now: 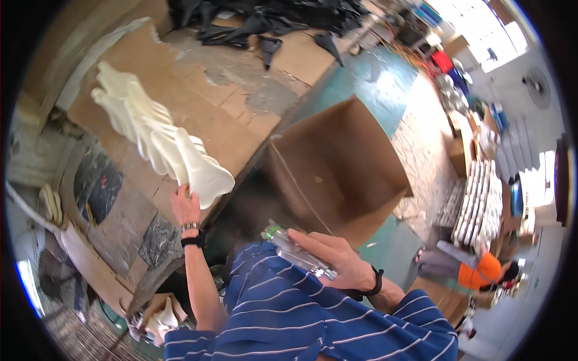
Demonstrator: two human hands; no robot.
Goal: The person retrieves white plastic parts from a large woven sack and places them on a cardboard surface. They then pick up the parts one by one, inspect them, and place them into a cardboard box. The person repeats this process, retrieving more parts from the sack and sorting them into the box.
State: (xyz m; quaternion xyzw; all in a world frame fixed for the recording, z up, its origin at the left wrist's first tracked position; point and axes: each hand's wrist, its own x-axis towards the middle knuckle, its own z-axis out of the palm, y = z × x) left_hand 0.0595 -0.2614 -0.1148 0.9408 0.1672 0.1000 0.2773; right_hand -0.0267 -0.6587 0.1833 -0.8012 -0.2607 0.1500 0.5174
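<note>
1. Head view, left: the left hand (185,207) has thumb and fingers in a narrow pinch on the near end of a row of overlapping cream pieces (150,123); how firmly, I cannot tell. The row lies on the cardboard-covered table (223,111). A sharp tug could drag overlapping pieces along.
2. Head view, middle: the row's near end sits close to the table edge. A weak pinch could drop a piece into the dark gap before the open cardboard box (373,150) on the right.
3. Head view, near right: the right hand (334,256) is wrapped around a silvery tool (301,256). Held close to the striped shirt (283,307), it could catch the cloth if turned carelessly.
</note>
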